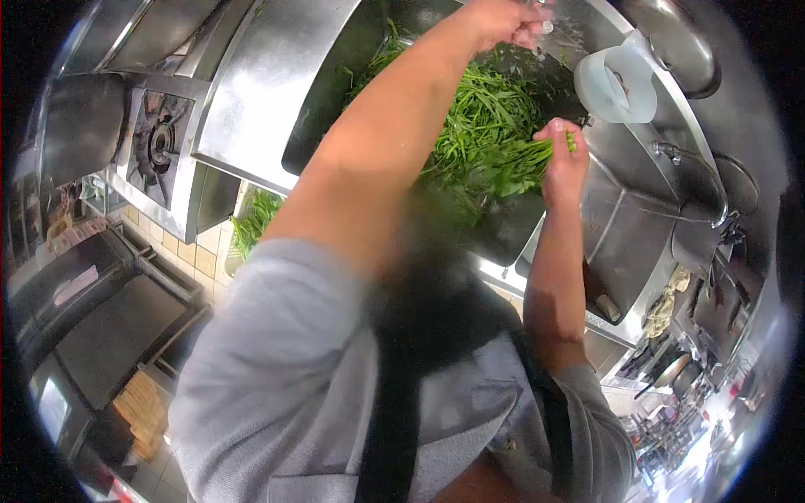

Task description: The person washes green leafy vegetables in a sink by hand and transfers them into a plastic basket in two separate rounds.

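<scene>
Long leafy greens (495, 109) are heaped in a steel sink (314, 126) in front of me. My right hand (563, 155) is closed around the stems of a bunch of these greens at the right side of the heap, and its leaves trail left onto the pile. Above the far side of the sink is my left hand (518, 25), its fingers curled in beside a small shiny piece. What those fingers grip, if anything, I cannot make out. My left forearm crosses over the greens and hides part of them.
A translucent plastic container (618, 84) stands at the sink's right rim. Farther right are another steel basin (629, 222) and a curved faucet (700, 163). A gas burner (159, 142) is at the left. More greens (256, 220) sit in a basket low beside the sink.
</scene>
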Demonstrator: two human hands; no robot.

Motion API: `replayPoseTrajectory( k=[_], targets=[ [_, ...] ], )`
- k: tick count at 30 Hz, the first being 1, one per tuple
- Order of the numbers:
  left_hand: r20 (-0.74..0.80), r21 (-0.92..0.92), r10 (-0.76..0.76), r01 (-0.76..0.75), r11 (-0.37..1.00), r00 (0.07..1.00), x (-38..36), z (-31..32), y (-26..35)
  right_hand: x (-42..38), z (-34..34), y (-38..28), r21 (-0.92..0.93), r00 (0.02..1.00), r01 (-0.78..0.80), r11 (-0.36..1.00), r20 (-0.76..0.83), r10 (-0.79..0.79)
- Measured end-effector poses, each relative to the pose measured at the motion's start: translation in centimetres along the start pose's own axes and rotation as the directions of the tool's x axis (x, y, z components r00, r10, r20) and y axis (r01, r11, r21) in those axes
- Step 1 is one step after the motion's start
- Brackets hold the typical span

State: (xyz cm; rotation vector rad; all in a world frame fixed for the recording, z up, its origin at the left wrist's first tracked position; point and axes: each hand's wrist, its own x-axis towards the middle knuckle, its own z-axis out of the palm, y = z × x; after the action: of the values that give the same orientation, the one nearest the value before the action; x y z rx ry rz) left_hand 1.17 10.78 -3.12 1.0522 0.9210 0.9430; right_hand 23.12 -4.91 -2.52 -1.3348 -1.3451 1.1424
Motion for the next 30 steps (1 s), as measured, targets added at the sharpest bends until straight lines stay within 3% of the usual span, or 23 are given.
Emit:
replayPoseTrajectory(
  k=[1,2,3,4,6,8,10,13,15,16,18,19,20,22,24,26,28,30],
  targets=[
    [0.054,-0.138,-0.018,0.025,0.990,0.998,0.7,-0.2,-0.6,-0.3,-0.2,0.6,0.080,1.000,-0.002,0.997,0.011,0.001],
    [0.048,-0.134,-0.014,0.020,0.991,0.999,-0.5,0.4,-1.3,-0.7,-0.3,0.4,0.083,1.000,0.003,0.997,0.016,-0.004],
    [-0.079,0.236,0.109,-0.087,0.968,0.991,-3.2,1.7,-2.3,-1.1,-0.3,0.2,0.142,0.999,-0.031,0.989,-0.012,0.033],
    [-0.152,0.585,0.266,-0.130,0.801,0.952,-6.1,3.2,-2.7,-1.1,-0.2,0.0,0.204,0.997,-0.062,0.977,-0.037,0.071],
    [-0.007,0.527,0.155,-0.128,0.840,0.988,-11.4,6.5,-4.5,-0.9,-0.3,-0.3,0.270,0.995,-0.057,0.961,-0.069,0.078],
    [0.067,0.652,0.322,-0.286,0.702,0.944,-14.9,9.5,-7.5,-0.6,0.1,-0.8,0.389,0.985,-0.053,0.920,-0.129,0.112],
    [0.048,0.671,0.427,-0.346,0.656,0.903,-17.7,12.0,-7.2,-0.1,1.0,-1.0,0.475,0.989,-0.074,0.877,-0.081,0.127],
    [-0.242,0.696,0.530,-0.235,0.679,0.813,-19.2,13.2,-9.4,-0.2,3.4,-1.6,0.620,0.981,-0.188,0.762,0.077,0.179],
    [-0.464,0.556,0.377,-0.067,0.829,0.801,-21.4,12.6,-8.6,-1.6,5.2,-3.2,0.607,0.954,-0.288,0.741,0.254,0.162],
    [-0.508,0.563,0.376,-0.032,0.826,0.775,-22.8,11.6,-8.3,-2.2,5.9,-4.3,0.549,0.923,-0.360,0.754,0.329,0.200],
    [-0.545,0.565,0.418,-0.049,0.824,0.727,-26.1,10.2,-6.6,-3.1,7.0,-4.8,0.509,0.821,-0.393,0.766,0.570,0.042],
    [-0.593,0.394,0.224,0.037,0.918,0.774,-28.6,9.4,-5.3,-3.9,7.5,-5.4,0.456,0.797,-0.355,0.816,0.604,0.009],
    [-0.620,0.395,0.226,0.050,0.917,0.751,-31.2,8.5,-5.1,-4.1,7.7,-5.4,0.387,0.784,-0.334,0.860,0.620,0.025],
    [-0.778,0.384,0.285,0.064,0.921,0.560,-36.0,6.4,-4.8,-4.9,7.5,-5.9,0.256,0.774,-0.250,0.934,0.632,0.034],
    [-0.901,0.212,0.108,0.210,0.955,0.419,-42.6,4.6,-3.5,-5.4,6.5,-5.0,0.182,0.771,-0.240,0.954,0.632,0.074],
    [-0.986,0.166,0.154,0.229,0.959,0.069,-48.8,3.8,-3.4,-6.2,5.1,-3.5,0.051,0.795,-0.248,0.968,0.582,0.173],
    [-0.995,0.038,0.066,0.324,0.945,-0.077,-54.7,1.0,-6.0,-7.3,3.5,-1.9,-0.047,0.808,-0.304,0.951,0.516,0.284],
    [-0.990,-0.131,-0.093,0.473,0.872,-0.103,-60.7,-1.7,-8.8,-8.4,1.9,-0.3,-0.100,0.803,-0.338,0.936,0.488,0.342]
  ],
)
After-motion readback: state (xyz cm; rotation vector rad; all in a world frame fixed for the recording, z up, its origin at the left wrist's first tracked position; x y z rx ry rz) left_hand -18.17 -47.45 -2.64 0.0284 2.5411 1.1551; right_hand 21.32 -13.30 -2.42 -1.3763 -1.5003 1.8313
